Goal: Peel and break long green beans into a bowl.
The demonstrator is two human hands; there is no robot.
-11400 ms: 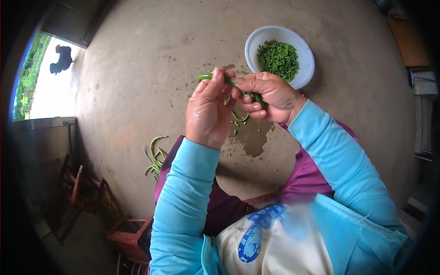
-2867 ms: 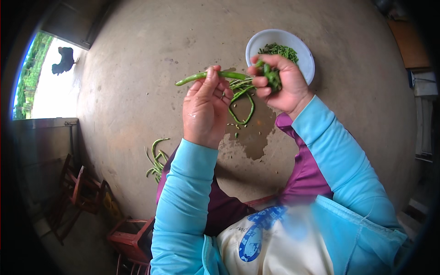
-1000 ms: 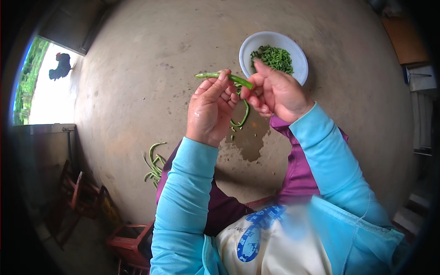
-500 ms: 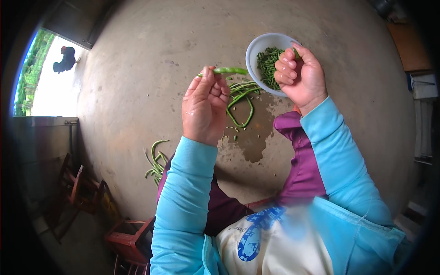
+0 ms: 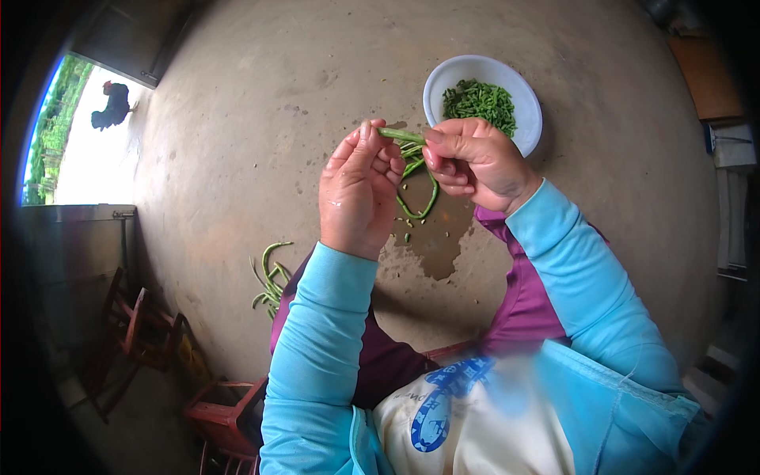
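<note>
The left hand (image 5: 360,194) is raised over the concrete floor (image 5: 237,158) with its back to the camera, fingers curled and its fingertips pinching the left end of a green bean pod (image 5: 400,135). The right hand (image 5: 475,158) meets it from the right, closed in a loose fist with thumb and forefinger gripping the other end of the same pod, so the short straight piece bridges the two hands. Below that pod, more long beans (image 5: 419,190) hang in a loop between the hands; which hand carries them cannot be told. Under them the floor shows a dark wet stain (image 5: 435,237) dotted with small green bits. Just beyond the right hand, on the far side, stands a white bowl (image 5: 443,79) holding a heap of chopped green pieces (image 5: 479,101). To the near left of the left forearm a small bunch of whole beans (image 5: 271,277) lies on the floor, well apart from the bowl. Both forearms wear light blue sleeves (image 5: 317,348). At the near left edge stand low red wooden stools (image 5: 142,332)
</note>
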